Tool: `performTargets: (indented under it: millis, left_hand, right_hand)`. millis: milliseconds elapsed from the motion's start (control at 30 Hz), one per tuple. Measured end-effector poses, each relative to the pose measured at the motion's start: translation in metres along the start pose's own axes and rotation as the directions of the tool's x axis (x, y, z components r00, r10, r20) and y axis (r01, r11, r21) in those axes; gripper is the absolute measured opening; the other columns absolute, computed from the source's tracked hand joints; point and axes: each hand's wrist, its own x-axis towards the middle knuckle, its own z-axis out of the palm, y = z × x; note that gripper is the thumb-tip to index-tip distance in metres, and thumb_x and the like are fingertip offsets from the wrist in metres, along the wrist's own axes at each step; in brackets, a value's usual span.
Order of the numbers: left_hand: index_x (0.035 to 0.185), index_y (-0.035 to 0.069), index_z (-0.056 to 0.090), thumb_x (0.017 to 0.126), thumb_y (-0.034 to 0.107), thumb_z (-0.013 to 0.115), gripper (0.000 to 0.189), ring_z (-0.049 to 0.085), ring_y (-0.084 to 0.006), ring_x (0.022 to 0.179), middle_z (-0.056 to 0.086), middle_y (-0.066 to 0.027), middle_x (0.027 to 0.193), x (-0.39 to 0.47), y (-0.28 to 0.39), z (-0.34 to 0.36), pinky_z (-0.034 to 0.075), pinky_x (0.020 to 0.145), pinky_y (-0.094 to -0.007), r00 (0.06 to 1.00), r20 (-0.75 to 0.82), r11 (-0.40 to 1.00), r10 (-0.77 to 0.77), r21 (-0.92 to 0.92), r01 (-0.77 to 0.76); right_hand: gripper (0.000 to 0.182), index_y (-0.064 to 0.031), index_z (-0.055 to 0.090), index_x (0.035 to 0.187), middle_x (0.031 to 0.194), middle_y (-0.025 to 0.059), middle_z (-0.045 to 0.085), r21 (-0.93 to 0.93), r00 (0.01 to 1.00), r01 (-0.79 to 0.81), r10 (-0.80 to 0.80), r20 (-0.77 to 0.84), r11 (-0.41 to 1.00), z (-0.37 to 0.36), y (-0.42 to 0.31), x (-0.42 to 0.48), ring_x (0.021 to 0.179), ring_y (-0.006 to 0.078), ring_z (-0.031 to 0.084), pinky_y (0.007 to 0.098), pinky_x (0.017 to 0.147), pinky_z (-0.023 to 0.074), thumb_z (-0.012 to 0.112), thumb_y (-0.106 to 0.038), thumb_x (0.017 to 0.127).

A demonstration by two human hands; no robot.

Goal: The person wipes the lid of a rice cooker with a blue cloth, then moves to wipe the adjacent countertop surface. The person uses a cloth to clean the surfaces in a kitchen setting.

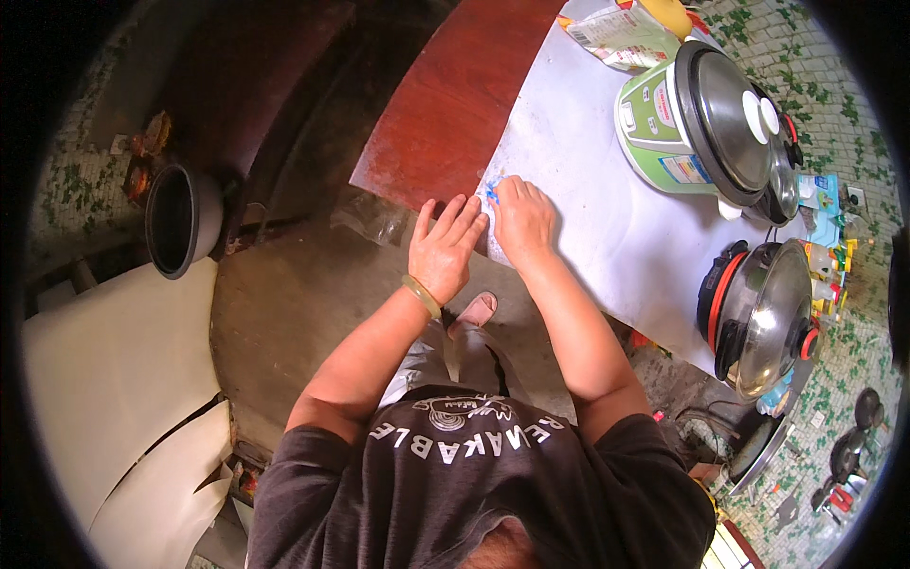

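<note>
My right hand (526, 220) is curled against the white-covered tabletop (590, 235) at its near left corner. A small blue-and-white scrap (492, 192) shows at its fingertips; most of it is hidden, and its material is unclear. My left hand (444, 245) lies just left of the right one, palm down at the table's edge, with its fingers a little apart and nothing seen in it. A pale bangle (421, 296) circles that wrist. A red-brown wooden surface (441, 107) adjoins the white covering, beyond my left fingertips.
A green rice cooker (665, 135) and a lidded electric pan (761, 320) stand along the table's right side. Food packaging (625, 35) lies at the back. A dark pot (185, 220) is at left. Clear plastic (373, 220) hangs below the wooden edge.
</note>
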Motion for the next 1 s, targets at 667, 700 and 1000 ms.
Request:
performTargets:
  millis: [667, 700, 1000]
  left_hand:
    - [0.112, 0.009, 0.064, 0.075, 0.003, 0.057, 0.039, 0.050, -0.0225, 0.125, 0.059, -0.0068, 0.128, 0.004, 0.001, 0.000, 0.029, 0.107, -0.0529, 1.000, -0.002, 0.999, 0.027, -0.020, -0.027]
    - [0.112, 0.009, 0.064, 0.074, 0.003, 0.057, 0.039, 0.050, -0.0225, 0.125, 0.059, -0.0068, 0.129, 0.003, 0.000, -0.001, 0.028, 0.107, -0.0529, 1.000, 0.004, 0.999, 0.028, -0.017, -0.028]
    - [0.113, 0.009, 0.063, 0.072, 0.002, 0.058, 0.042, 0.049, -0.0225, 0.126, 0.058, -0.0067, 0.130, 0.001, -0.004, -0.002, 0.028, 0.107, -0.0536, 1.000, 0.017, 0.999, 0.010, -0.031, -0.009]
  right_hand:
    - [0.012, -0.0077, 0.055, 0.082, 0.083, 0.0101, 0.061, -0.098, 0.989, -0.117, 0.107, -0.104, 0.988, 0.014, 0.030, 0.064, 0.076, 0.0292, 0.062, 0.0421, 0.066, 0.0489, 0.064, -0.013, 0.078]
    - [0.010, -0.0078, 0.055, 0.082, 0.083, 0.0098, 0.062, -0.072, 0.986, -0.126, 0.117, -0.116, 0.989, 0.015, 0.035, 0.078, 0.077, 0.0292, 0.062, 0.0422, 0.068, 0.0492, 0.062, -0.014, 0.080]
    - [0.013, -0.0086, 0.055, 0.085, 0.085, 0.0098, 0.061, -0.025, 0.999, -0.047, 0.048, 0.013, 0.999, 0.010, 0.007, 0.036, 0.079, 0.0287, 0.062, 0.0423, 0.069, 0.0497, 0.064, -0.016, 0.080]
